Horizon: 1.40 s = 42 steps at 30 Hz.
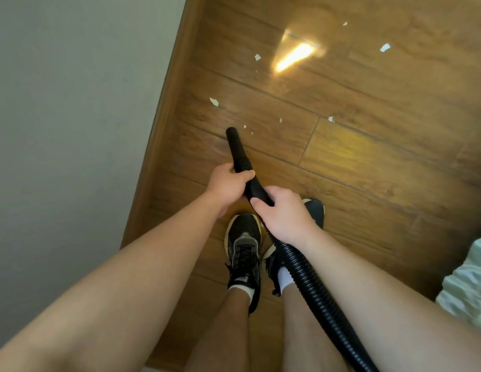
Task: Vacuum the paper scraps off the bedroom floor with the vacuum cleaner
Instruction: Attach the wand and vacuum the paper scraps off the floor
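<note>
Head-worn view, steeply downward (wide-angle)

- Floor [368, 162]: glossy brown wood-look planks; glare [294, 56] noted at the far middle.
- Scraps [214, 101]: white paper bits found scattered, well apart; one near the skirting [164, 108], tiny ones mid-floor.
- Shoes [243, 237]: two, black, planted on the near planks.

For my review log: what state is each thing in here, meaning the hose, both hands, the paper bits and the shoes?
Black ribbed plastic vacuum hose: held in both hands, nozzle end low by small scraps; floor contact unclear.
Left hand: grips the hose near the nozzle.
Right hand: grips the hose further back.
White torn paper scraps: scattered on the brown wooden floor, not yet vacuumed.
Black laced sneakers: worn, standing.
</note>
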Each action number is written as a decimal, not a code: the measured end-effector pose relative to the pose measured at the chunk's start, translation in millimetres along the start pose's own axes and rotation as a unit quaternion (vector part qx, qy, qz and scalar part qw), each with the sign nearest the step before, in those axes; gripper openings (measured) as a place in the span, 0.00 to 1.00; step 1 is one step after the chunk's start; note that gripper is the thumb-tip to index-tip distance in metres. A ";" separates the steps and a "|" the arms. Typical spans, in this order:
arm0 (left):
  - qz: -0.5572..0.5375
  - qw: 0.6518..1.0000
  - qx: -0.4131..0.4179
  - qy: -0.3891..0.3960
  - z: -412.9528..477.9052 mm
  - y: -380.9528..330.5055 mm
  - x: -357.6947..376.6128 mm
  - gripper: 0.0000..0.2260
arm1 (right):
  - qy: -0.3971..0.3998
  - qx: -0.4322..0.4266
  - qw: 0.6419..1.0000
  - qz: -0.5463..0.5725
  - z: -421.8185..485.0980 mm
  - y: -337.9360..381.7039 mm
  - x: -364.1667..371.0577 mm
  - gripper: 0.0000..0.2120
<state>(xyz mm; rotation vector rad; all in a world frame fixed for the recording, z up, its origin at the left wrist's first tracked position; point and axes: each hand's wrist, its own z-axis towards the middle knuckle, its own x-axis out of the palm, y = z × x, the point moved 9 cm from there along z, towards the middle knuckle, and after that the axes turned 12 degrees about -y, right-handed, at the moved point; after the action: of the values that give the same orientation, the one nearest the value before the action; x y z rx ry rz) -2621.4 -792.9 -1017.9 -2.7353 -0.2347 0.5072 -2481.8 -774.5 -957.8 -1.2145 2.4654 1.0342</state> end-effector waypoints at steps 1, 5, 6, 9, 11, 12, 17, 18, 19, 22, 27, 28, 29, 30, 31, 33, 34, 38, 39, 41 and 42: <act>0.010 1.000 0.002 0.001 -1.3 -0.6 4.8 0.13 | 0.000 0.005 1.000 0.004 -1.7 -3.7 -3.0 0.10; 0.022 1.000 -0.007 0.002 -6.2 -1.8 24.0 0.12 | -0.006 0.016 1.000 0.015 -4.7 -13.9 -19.0 0.11; 0.023 1.000 -0.007 0.002 -7.8 -3.3 28.4 0.12 | -0.008 0.016 1.000 0.014 -4.7 -15.2 -24.0 0.11; 0.017 1.000 -0.011 0.008 -11.8 -10.4 39.7 0.12 | -0.001 0.021 1.000 0.018 -2.8 -20.3 -35.0 0.12; 0.018 1.000 -0.012 0.011 -14.0 -15.5 45.0 0.12 | 0.002 0.023 1.000 0.017 -0.1 -22.0 -40.7 0.12; 0.019 1.000 -0.013 0.009 -14.4 -17.1 46.3 0.12 | 0.002 0.023 1.000 0.015 1.7 -22.5 -42.9 0.12; 0.032 0.999 -0.017 -0.010 -11.2 -23.3 44.7 0.11 | 0.017 0.031 0.999 0.020 9.8 -20.8 -45.5 0.12; 0.035 0.999 -0.018 -0.012 -10.6 -24.2 43.5 0.10 | 0.023 0.031 0.999 0.021 10.7 -19.3 -45.2 0.12; 0.038 0.999 -0.019 -0.012 -9.8 -25.2 43.1 0.10 | 0.027 0.031 0.999 0.021 11.9 -18.5 -45.0 0.12; 0.043 0.999 -0.019 -0.015 -10.0 -31.1 45.1 0.10 | 0.027 0.031 0.999 0.026 14.5 -17.4 -48.4 0.13; 0.053 0.999 -0.008 -0.007 -12.1 -44.9 63.3 0.09 | 0.014 0.044 0.998 0.035 18.2 -26.9 -62.7 0.13; 0.051 0.999 -0.008 -0.003 -12.7 -46.7 68.9 0.09 | 0.012 0.047 0.998 0.044 18.7 -29.7 -66.5 0.13; 0.049 0.999 -0.009 0.001 -13.7 -48.3 74.3 0.09 | 0.009 0.050 0.997 0.054 19.2 -32.7 -70.3 0.13; 0.048 0.999 -0.010 0.004 -15.2 -49.9 79.4 0.09 | 0.008 0.052 0.997 0.060 19.4 -35.6 -74.2 0.13; 0.049 0.999 -0.009 0.008 -16.6 -51.4 84.8 0.09 | 0.006 0.052 0.997 0.060 19.3 -38.6 -77.8 0.13; 0.054 0.998 -0.006 0.016 -18.5 -52.9 94.8 0.10 | 0.004 0.056 0.997 0.054 18.6 -44.9 -84.2 0.14; 0.054 0.998 -0.007 0.019 -19.8 -53.6 99.4 0.10 | 0.002 0.059 0.997 0.053 18.5 -48.3 -87.1 0.14; 0.053 0.998 -0.016 0.026 -24.8 -53.6 114.8 0.10 | -0.004 0.069 0.996 0.061 16.8 -60.4 -97.4 0.14; 0.055 0.998 -0.019 0.025 -26.3 -53.3 117.7 0.10 | -0.005 0.072 0.995 0.063 16.0 -63.1 -99.8 0.14; 0.062 0.998 -0.022 0.026 -29.7 -53.3 124.4 0.11 | -0.009 0.079 0.994 0.076 13.9 -68.4 -104.3 0.14; 0.066 0.997 -0.021 0.028 -31.4 -53.9 128.6 0.11 | -0.012 0.083 0.993 0.082 12.5 -71.1 -107.3 0.13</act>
<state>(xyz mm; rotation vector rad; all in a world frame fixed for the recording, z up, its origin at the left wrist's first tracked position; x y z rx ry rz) -2496.3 -724.1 -1011.5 -2.8145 -0.0510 0.4640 -2360.6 -729.7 -953.3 -0.9573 2.6082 0.8549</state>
